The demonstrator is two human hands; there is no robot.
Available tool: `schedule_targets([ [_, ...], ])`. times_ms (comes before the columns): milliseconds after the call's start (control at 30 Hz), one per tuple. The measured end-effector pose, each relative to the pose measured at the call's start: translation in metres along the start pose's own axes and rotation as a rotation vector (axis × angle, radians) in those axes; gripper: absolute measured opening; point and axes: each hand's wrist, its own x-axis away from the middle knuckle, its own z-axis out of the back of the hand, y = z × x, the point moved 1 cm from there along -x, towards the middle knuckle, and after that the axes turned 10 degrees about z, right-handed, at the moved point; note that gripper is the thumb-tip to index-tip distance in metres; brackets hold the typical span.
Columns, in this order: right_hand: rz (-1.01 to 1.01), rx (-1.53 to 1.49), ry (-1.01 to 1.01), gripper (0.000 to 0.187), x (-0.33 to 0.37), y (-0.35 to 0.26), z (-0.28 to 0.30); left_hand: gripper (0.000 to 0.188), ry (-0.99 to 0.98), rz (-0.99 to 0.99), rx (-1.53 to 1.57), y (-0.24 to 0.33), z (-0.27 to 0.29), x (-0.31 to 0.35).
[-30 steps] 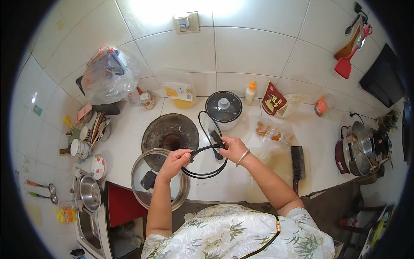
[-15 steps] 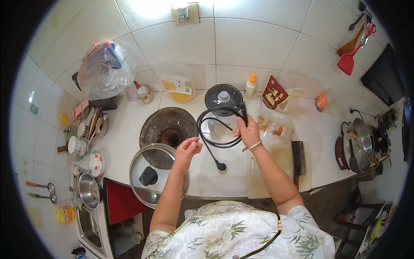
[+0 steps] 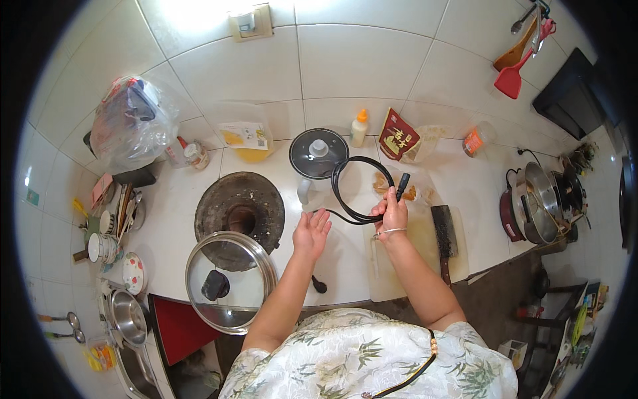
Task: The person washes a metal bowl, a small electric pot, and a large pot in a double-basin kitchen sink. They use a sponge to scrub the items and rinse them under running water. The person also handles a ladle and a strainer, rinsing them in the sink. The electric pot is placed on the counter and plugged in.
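Note:
A black power cord (image 3: 335, 189) is gathered into loops, and my right hand (image 3: 392, 214) grips it at the lower right of the coil. The connector end (image 3: 403, 185) sticks up above that hand's fingers. My left hand (image 3: 311, 234) is held palm up with its fingers stretched out. A loose stretch of the cord runs from the coil to its fingertips, without being gripped. Below the left hand, the cord's plug (image 3: 319, 284) hangs near the counter's front edge. Behind the coil is a small pot with a dark glass lid (image 3: 306, 153) and a pale handle.
A large glass lid (image 3: 242, 292) overlaps the round dark burner (image 3: 266, 206) at left. Under my right forearm lies a cutting board (image 3: 382, 266), with a cleaver (image 3: 443, 233) on it. A squeeze bottle (image 3: 359, 130) and red packet (image 3: 399, 136) stand along the wall.
My left hand has opened from a loose curl and turned palm up, moving right. The coil has swung right and up around my right hand, and the plug has dropped toward the counter edge.

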Motion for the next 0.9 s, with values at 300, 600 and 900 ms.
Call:
schedule_targets([
  [300, -0.199, -0.247, 0.118, 0.026, -0.001, 0.016, 0.041, 0.027, 0.307, 0.243, -0.268, -0.044, 0.011, 0.015],
  [600, -0.107, -0.015, 0.168, 0.025, 0.007, -0.017, 0.064, 0.022, 0.222, 0.191, 0.234, -0.056, 0.002, -0.001],
  [900, 0.250, 0.825, -0.130, 0.021, 0.005, 0.005, 0.086, 0.046, 0.298, 0.150, -0.405, -0.079, 0.006, 0.046],
])
